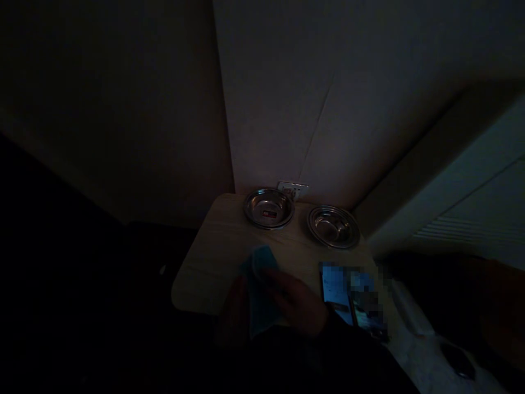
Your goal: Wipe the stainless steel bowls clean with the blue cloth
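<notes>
The scene is very dark. My right hand (297, 306) reaches in from the lower right in a dark sleeve, its fingers closed on a light blue cloth (260, 290) at the near edge of a small pale wooden table (209, 257). A dim reddish shape (233, 312) just left of the cloth may be my left hand; no fingers can be made out there. Two shiny steel bowls stand at the back of the table, one on the left (268, 208) and one on the right (333, 226), both apart from the cloth.
A lit phone screen (338, 290) glows right of my right hand. A wall socket (292, 189) sits behind the left bowl. A pale wall rises behind the table and a white louvred door (463, 219) stands at the right. A white surface (422, 350) holds a dark object (457, 361) at lower right.
</notes>
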`<state>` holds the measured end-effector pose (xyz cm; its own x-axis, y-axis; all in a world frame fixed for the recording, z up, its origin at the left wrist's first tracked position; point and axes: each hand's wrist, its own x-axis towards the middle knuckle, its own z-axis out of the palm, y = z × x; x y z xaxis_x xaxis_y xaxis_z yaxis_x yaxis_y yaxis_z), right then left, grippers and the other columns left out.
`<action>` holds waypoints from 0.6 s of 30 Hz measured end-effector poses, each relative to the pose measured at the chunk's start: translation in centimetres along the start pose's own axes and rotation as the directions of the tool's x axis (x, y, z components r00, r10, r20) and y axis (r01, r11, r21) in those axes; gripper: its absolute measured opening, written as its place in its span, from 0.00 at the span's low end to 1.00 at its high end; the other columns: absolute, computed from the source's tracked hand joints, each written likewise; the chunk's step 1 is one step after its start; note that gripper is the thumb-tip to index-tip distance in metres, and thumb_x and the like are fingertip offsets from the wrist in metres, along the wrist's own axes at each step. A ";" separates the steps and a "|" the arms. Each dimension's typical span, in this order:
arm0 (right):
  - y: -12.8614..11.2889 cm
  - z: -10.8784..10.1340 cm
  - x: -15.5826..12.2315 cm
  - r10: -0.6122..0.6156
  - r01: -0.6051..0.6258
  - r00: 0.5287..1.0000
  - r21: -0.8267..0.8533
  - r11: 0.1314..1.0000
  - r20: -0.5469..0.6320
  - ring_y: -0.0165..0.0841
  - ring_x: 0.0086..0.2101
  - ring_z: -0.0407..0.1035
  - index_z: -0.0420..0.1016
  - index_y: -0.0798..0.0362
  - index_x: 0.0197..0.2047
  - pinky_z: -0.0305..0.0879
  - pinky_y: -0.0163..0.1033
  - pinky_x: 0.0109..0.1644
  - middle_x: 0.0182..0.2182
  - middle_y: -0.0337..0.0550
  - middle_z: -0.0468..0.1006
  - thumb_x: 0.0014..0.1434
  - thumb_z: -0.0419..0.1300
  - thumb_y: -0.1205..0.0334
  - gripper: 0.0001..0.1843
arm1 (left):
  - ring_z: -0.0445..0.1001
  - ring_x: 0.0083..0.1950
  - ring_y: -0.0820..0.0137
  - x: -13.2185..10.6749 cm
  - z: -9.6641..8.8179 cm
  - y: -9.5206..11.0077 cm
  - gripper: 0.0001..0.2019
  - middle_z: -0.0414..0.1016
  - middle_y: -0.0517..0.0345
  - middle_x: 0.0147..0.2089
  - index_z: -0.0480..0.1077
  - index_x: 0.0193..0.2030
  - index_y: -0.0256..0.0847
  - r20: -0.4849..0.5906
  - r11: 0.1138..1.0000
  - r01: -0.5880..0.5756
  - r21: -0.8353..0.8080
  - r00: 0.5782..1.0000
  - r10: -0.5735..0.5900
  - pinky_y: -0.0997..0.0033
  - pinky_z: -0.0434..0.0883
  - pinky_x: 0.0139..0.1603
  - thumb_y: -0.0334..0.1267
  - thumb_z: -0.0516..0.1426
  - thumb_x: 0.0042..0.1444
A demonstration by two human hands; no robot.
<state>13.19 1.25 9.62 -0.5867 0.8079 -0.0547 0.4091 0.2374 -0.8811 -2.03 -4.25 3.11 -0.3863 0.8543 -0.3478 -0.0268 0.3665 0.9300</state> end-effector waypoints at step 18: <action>4.6 -1.5 1.4 0.353 -0.182 0.918 0.601 0.778 -0.180 0.42 0.40 0.73 0.73 0.50 0.47 0.70 0.46 0.42 0.39 0.46 0.79 0.52 0.56 0.42 0.25 | 0.74 0.48 0.60 0.9 1.8 3.0 0.27 0.75 0.46 0.48 0.66 0.51 0.36 0.196 0.979 0.108 -0.171 0.978 -0.073 0.62 0.71 0.46 0.50 0.58 0.47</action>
<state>15.31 4.31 6.18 -0.2688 0.9225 -0.2769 0.0048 -0.2863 -0.9581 -0.76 -1.72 5.42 -0.1954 0.8807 -0.4314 -0.2257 0.3877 0.8937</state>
